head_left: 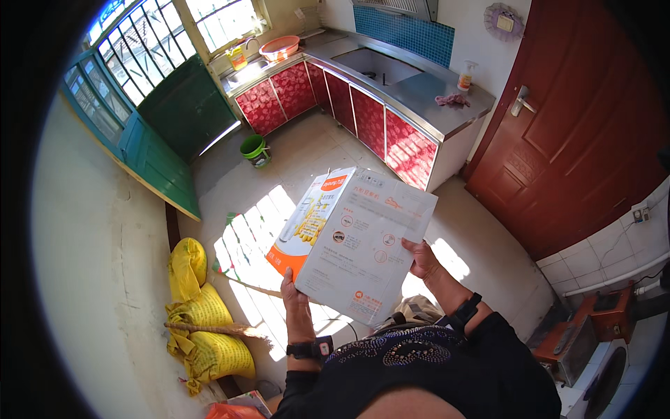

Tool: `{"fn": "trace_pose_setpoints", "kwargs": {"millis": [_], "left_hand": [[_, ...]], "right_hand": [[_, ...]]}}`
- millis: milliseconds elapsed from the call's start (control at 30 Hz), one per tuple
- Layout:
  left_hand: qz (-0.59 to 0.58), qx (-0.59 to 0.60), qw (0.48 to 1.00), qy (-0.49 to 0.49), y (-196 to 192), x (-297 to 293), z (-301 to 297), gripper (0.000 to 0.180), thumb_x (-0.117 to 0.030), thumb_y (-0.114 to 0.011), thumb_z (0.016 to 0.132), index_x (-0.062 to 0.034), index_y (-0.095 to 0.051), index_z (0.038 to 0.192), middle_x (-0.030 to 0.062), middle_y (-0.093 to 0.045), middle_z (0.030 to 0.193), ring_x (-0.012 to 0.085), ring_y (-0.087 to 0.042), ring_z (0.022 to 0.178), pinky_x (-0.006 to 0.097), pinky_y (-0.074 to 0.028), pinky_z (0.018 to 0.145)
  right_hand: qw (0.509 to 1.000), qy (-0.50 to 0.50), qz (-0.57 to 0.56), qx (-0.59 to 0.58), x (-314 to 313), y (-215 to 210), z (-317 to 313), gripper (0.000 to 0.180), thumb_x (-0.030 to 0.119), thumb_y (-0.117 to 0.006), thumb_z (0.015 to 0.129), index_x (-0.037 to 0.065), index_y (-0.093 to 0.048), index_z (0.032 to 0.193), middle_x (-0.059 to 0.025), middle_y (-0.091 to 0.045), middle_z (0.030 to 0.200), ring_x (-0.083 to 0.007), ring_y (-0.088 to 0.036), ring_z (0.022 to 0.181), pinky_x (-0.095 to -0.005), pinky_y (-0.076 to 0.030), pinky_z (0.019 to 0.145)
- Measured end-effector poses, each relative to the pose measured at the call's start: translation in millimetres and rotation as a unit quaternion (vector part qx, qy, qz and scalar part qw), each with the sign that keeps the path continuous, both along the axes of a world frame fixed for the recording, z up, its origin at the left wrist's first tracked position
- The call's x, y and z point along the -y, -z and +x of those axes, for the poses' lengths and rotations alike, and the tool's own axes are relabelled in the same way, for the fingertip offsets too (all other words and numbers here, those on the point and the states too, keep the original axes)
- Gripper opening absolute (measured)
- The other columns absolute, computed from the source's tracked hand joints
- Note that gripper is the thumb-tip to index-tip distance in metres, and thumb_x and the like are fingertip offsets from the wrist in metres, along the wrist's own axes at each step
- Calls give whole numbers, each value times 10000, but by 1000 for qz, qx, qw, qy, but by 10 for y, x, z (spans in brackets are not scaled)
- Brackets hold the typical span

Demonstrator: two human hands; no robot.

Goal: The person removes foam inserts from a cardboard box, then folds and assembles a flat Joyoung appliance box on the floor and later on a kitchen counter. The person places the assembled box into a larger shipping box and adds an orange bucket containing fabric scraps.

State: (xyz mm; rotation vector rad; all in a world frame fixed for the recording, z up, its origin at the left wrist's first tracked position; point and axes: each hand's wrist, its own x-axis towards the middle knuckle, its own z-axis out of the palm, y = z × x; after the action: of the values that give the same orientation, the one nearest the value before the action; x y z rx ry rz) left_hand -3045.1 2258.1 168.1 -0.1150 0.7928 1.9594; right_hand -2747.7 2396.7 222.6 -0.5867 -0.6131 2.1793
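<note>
A large cardboard box [366,241] is held up in front of me, tilted, with a plain grey printed face toward me and an orange and white picture side on its left. My left hand [293,289] grips the lower left corner, its thumb up along the edge. At the right edge, my right hand [420,258] holds on with the thumb lying on the printed face. The fingers of both hands are mostly hidden behind the box. Each wrist wears a black band.
Yellow sacks [213,307] and a straw broom [216,328] lie along the left wall. A green bucket [255,150] stands before red cabinets [293,91]. The steel counter [447,105] carries a pump bottle [465,75]. A red door [558,140] is at right, an open green door [157,160] at left.
</note>
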Motion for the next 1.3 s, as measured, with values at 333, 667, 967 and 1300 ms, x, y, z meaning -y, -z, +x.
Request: {"fn": "trace_pose_setpoints", "kwargs": {"millis": [333,667,967,1300], "left_hand": [[238,-173,956,4,-661,-2332,-770,661,-457,-353,933,-39,-176,1413,191,-349,1392,338,-385,1264,493,-356,1014],[177,-125,975,-46,348,-4592,-1995,774,-569,-423,880,-93,-164,1434,124,-183,1467,267,-231,1331,459,-260,1058],[44,-194,979,38,-367,-8346,-3529,718,-513,-489,866,-69,-257,1380,111,-294,1372,234,-312,1243,406,-302,1008],[58,-442,884,140,-1159,-12203,-3696,655,-452,-563,851,-43,-359,1320,96,-417,1267,197,-402,1146,347,-350,951]], "right_hand": [[990,-124,36,-52,-3014,-500,-1299,478,15,-560,811,-20,-417,1266,-172,-547,1183,-299,-552,1090,-423,-468,936],[960,-197,165,-106,-5869,-1249,-2748,506,59,-645,747,-32,-467,1211,-162,-587,1099,-269,-598,990,-403,-489,890],[963,-67,251,-68,-8742,-1758,-2663,519,79,-680,748,-48,-478,1208,-188,-591,1118,-270,-621,972,-401,-521,850],[946,272,177,-4,-10710,-1156,-894,456,-38,-583,740,-47,-504,1189,-165,-592,1129,-271,-614,980,-381,-516,851]]}}
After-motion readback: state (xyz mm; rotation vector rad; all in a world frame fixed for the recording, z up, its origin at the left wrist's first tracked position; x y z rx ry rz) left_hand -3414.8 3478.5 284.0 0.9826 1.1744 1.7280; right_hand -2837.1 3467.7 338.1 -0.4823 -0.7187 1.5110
